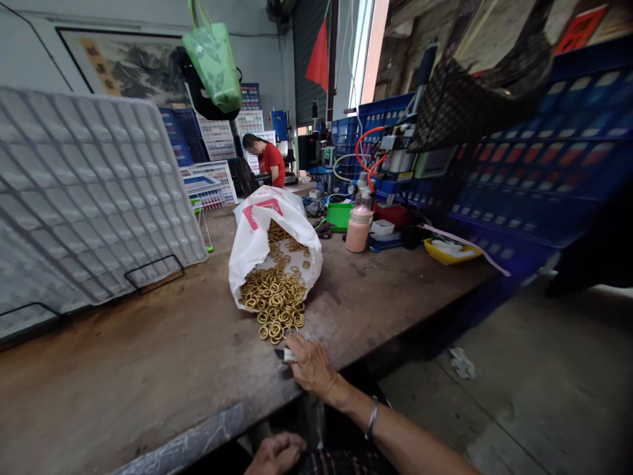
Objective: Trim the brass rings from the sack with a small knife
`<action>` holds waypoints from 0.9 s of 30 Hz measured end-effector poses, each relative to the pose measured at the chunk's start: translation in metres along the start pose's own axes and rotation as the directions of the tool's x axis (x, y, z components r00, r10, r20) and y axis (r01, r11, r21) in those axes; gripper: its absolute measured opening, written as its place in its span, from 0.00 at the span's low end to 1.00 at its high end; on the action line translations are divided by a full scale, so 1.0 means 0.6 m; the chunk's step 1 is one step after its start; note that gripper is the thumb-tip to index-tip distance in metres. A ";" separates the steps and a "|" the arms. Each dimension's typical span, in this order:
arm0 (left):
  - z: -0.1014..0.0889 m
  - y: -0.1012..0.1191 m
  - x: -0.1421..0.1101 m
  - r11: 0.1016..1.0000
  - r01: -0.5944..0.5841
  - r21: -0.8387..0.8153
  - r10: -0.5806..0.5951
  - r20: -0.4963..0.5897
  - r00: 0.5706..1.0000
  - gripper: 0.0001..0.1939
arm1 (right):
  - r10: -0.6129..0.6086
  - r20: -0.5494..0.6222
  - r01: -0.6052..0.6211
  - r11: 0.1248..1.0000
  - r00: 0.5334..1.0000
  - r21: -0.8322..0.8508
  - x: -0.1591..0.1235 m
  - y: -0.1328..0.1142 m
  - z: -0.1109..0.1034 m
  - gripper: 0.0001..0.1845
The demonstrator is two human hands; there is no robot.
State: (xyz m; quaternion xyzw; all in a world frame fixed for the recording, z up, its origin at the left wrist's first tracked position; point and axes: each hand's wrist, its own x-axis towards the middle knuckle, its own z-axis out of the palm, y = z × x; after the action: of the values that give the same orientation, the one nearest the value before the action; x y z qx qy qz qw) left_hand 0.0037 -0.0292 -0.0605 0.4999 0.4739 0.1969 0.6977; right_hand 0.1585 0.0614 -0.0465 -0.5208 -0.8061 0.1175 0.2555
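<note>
Although our left hand [277, 454] is cut off below, we see its fingers curled, whatever they hold hidden. Our right hand [310, 364] pinches a partly covered, pale-handled tool [289, 355] on the bench [198, 343], just beside brass-coloured rings [275, 293] heaped from a white bag [309, 227], its depths obscure to us.

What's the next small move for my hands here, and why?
I'd probably ease the right hand slightly forward to take one gold-coloured ring from the near edge of the loose pile. Its fingertips are already beside the nearest rings, while the left hand is farther from them.
</note>
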 end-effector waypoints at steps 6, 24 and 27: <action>-0.019 0.026 -0.016 0.968 -0.066 -0.242 -0.007 -0.287 0.958 0.26 | 0.046 -0.041 -0.038 0.984 0.998 0.173 0.005 0.000 -0.008 0.12; -0.003 0.111 0.014 0.932 -0.319 -0.171 0.140 -0.641 0.754 0.17 | 0.159 0.276 -0.315 0.596 0.948 0.738 -0.002 -0.066 -0.037 0.09; -0.003 0.104 0.014 0.933 -0.350 -0.084 0.209 -0.663 0.718 0.14 | 0.152 0.273 -0.306 0.616 0.950 0.725 0.001 -0.067 -0.039 0.11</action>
State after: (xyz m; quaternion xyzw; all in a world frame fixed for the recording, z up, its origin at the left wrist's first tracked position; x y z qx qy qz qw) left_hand 0.0183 0.0043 -0.0092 0.3937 0.5801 0.5071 0.5013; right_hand 0.1392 0.0428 -0.0084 -0.4511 -0.6285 0.5235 0.3570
